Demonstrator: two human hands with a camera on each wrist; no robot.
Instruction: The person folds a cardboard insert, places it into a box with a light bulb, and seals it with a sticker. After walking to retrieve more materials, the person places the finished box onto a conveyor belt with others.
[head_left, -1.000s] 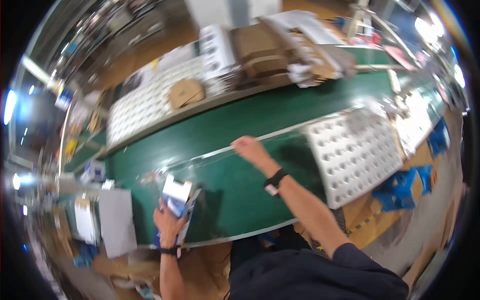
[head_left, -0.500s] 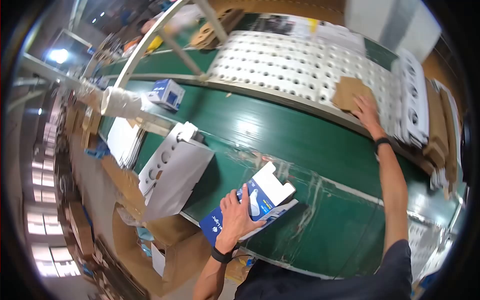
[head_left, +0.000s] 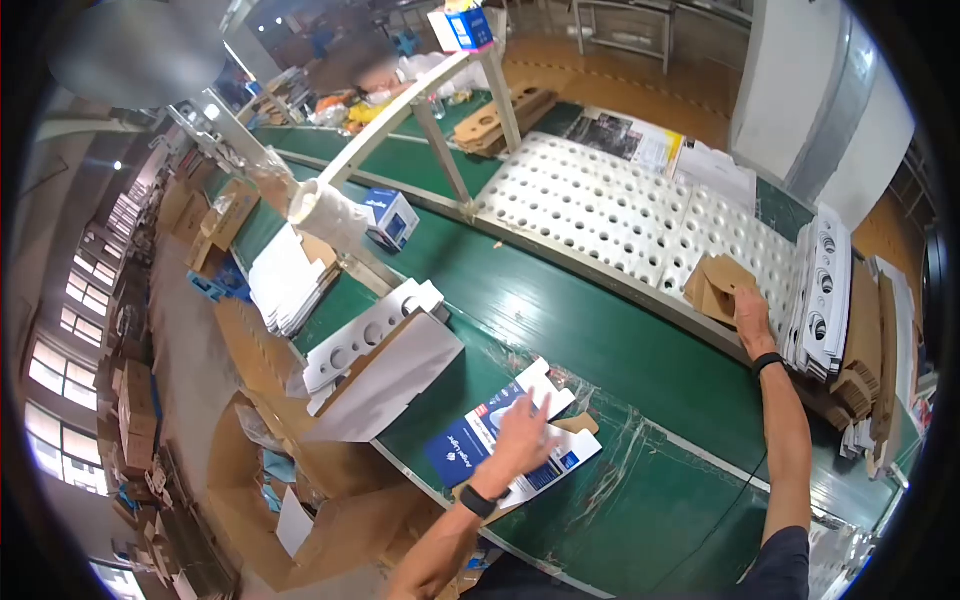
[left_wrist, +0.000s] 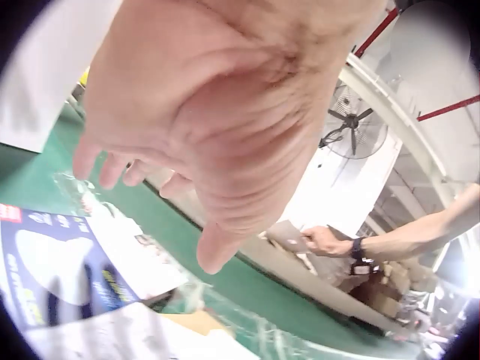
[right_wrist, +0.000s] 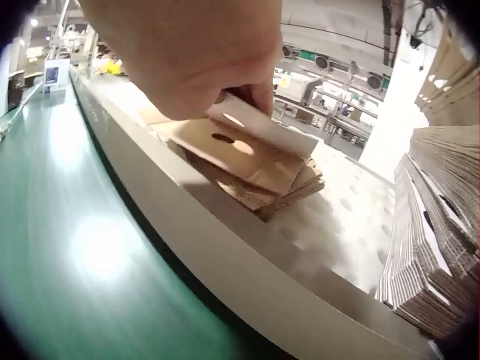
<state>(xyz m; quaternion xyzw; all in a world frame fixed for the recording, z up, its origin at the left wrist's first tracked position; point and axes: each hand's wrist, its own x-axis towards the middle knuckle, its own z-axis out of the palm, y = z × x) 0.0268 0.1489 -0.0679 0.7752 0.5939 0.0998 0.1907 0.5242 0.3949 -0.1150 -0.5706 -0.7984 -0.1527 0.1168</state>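
A blue and white printed light-bulb carton point(head_left: 455, 452) lies on the green work surface point(head_left: 690, 500) with its white flaps spread. Just over it hovers my left hand point(head_left: 522, 438), fingers loosely spread; the left wrist view shows nothing in its palm. Out at the rail on the far side, my right hand point(head_left: 752, 318) pinches a brown cardboard insert point(right_wrist: 281, 139) with round holes. That insert is raised at one edge from a small stack of similar pieces point(right_wrist: 300, 196). My right fingertips are partly hidden behind the hand in the right wrist view.
White sheets with rows of holes point(head_left: 590, 200) lie beyond the metal rail point(head_left: 600, 263). White inserts point(head_left: 825, 290) and brown cardboard point(head_left: 860, 320) stand stacked to the right. At left are a white box point(head_left: 390, 390), a small blue carton point(head_left: 392, 218) and an open brown carton point(head_left: 350, 545).
My left hand came off the bulb carton, which now lies flatter. My right hand went from over the green surface to the cardboard stack and has lifted an insert's edge. The view swung left.
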